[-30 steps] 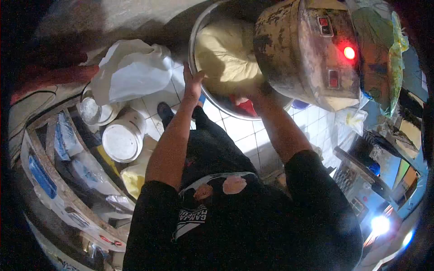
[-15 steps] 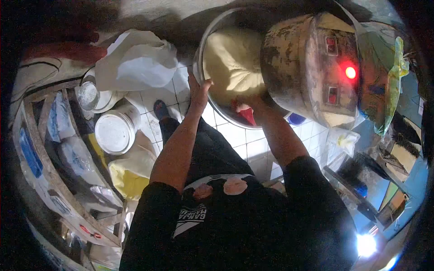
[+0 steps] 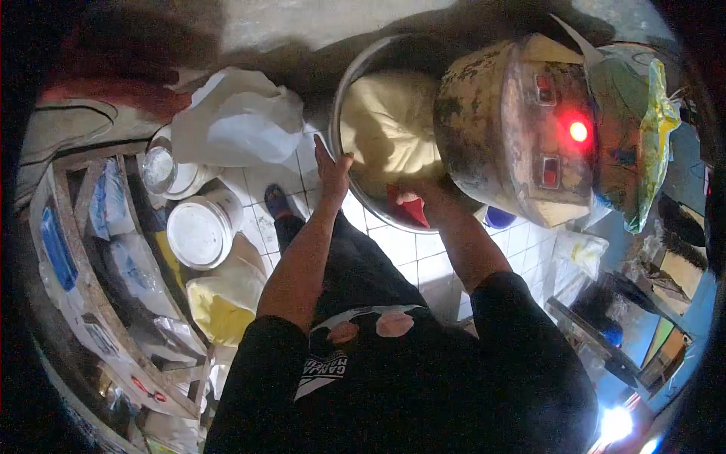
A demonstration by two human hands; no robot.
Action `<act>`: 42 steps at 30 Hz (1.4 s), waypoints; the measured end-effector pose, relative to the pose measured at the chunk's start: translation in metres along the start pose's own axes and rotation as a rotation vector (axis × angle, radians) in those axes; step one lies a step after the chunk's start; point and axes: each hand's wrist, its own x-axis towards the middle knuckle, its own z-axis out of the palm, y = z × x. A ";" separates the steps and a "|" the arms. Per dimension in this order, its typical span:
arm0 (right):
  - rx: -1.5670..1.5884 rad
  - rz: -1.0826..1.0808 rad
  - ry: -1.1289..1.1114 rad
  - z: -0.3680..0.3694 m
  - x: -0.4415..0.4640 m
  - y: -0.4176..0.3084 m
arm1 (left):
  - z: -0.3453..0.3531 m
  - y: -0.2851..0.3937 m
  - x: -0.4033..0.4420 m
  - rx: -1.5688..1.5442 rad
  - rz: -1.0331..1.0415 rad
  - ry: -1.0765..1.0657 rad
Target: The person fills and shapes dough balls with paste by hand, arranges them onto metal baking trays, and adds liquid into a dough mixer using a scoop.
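The person's right hand reaches inside the bowl, its fingers closed around a flat red piece, perhaps a plastic scraper; the forearm hides part of the grip. The left hand is loosely spread, thumb at the rim of a wide, round, silvery metal bowl, fingers extended along its outside rather than clenched.

Within the bowl lies a large, pale yellow, dough-like mass, smooth and folded. It looks soft, heavy and probably tacky, likely to stretch or sag if pinched at one edge; a broad hold from underneath would suit it better. The red piece seems light and fairly stiff, best held along its upper edge, where the right hand has it. The bowl looks rigid and weighty, its rim offering the surest hold.

Over the bowl's right part hangs a worn, cream-and-dark rounded machine housing with a glowing red lamp. Farther left are a crumpled white sheet or bag and a round, white-lidded bucket.
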 end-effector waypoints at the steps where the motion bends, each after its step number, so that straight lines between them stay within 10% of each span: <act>1: 0.007 -0.007 0.014 0.002 -0.001 0.001 | -0.001 0.003 -0.003 -0.053 -0.040 -0.012; 33: 0.144 -0.009 0.209 0.026 -0.009 0.050 | 0.004 -0.037 -0.045 -0.128 0.006 -0.159; 42: 0.130 -0.078 0.806 0.063 -0.008 0.072 | -0.023 -0.001 -0.008 0.033 -0.016 -0.204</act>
